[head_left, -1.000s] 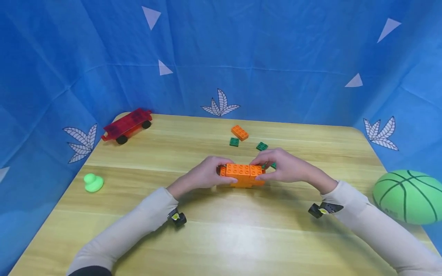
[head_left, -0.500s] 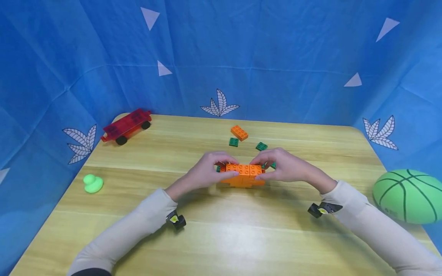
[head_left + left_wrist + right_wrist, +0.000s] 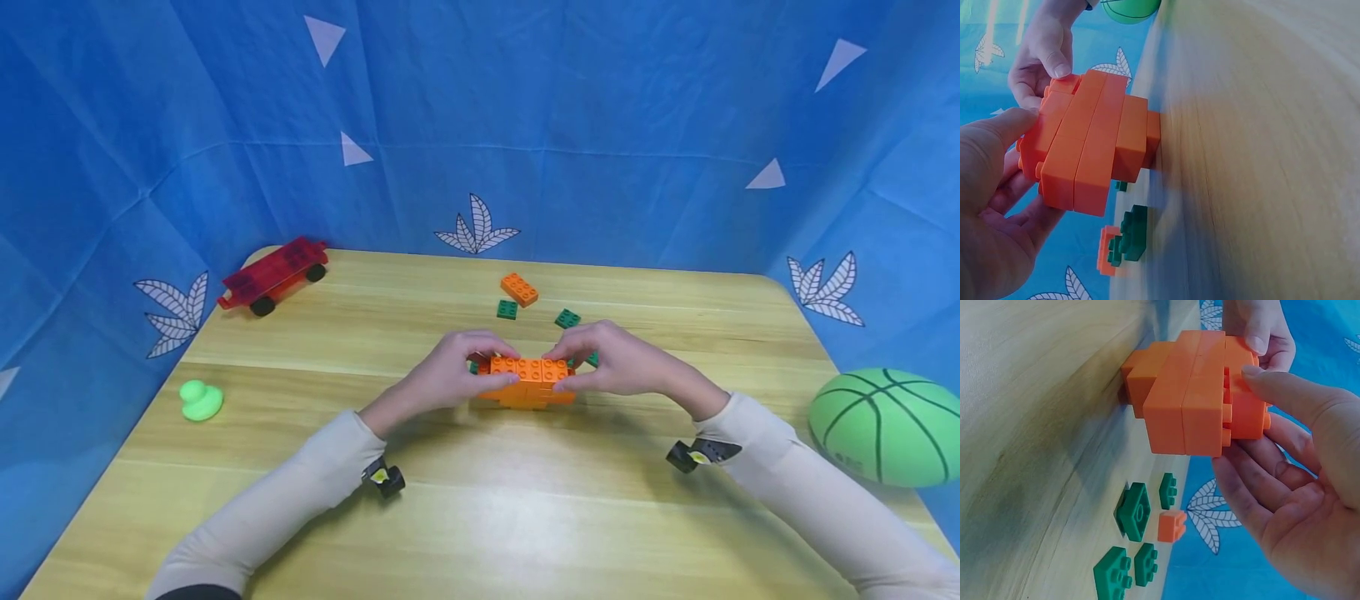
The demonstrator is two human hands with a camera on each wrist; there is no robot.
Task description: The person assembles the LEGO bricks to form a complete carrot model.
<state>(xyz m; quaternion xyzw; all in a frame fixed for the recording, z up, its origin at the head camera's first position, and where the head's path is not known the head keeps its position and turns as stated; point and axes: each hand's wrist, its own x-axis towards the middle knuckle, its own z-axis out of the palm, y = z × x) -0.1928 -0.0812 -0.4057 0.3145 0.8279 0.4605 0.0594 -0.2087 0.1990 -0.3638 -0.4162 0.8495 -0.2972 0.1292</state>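
- My left hand (image 3: 459,372) pinches the left end of the orange brick stack (image 3: 528,390).
- My right hand (image 3: 617,363) pinches its right end.
- The stack stands about midway between the side edges of the surface (image 3: 525,517).
- A loose brick (image 3: 520,288) lies near the far edge.

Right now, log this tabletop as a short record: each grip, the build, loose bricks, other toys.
Left grip: pinching left end of orange brick build
Right grip: pinching its right end
Build shape: stepped, narrower toward table
Loose bricks: one orange brick, four green bricks
Left side: red wheeled toy, small lime-green toy
Right side: green ball
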